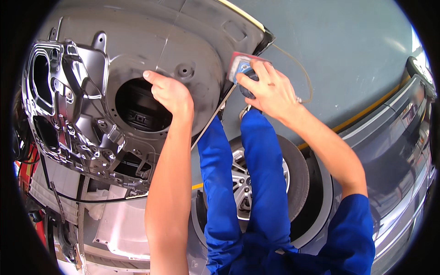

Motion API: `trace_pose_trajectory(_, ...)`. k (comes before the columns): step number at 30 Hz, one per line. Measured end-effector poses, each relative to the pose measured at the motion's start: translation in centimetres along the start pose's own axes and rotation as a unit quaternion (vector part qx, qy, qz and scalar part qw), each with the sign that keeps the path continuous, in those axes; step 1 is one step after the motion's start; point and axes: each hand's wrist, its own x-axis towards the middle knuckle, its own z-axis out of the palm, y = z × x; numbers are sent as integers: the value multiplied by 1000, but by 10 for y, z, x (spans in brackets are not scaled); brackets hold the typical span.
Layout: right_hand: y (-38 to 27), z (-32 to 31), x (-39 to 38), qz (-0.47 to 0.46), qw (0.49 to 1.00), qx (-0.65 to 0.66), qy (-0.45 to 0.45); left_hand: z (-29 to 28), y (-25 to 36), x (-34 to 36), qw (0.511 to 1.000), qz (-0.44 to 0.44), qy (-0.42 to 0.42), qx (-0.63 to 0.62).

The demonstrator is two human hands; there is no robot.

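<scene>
My right hand (pixel 274 91) is closed around a small power sander (pixel 238 67) with a blue and black body and a flat reddish-grey pad. The sander is at the right edge of a grey car body panel (pixel 137 27), which looks like a door. My left hand (pixel 170 95) is over that panel, at the upper right rim of its round opening (pixel 140 103). One digit points left and the others look curled in; what they hold, if anything, is hidden. A shiny, ribbed metal section (pixel 87 101) lies left of the opening.
A thin hose (pixel 308 75) loops on the right of my right wrist. Below, a car wheel (pixel 298 183) is behind my blue-trousered legs. A grey car (pixel 389 151) stands at the right, near a yellow line (pixel 366 109) on the grey floor (pixel 343 46). Pale panels (pixel 123 220) are at lower left.
</scene>
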Motion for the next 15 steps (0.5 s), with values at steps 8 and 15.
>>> trace_pose_trajectory(8,-7,-9,12,-10,1000,6,-8,-2,0,-1,1000,8,-12,-13)
trace_pose_trajectory(15,-14,-3,7,28,999,10,-38,-3,-3,0,999,18,-17,-25)
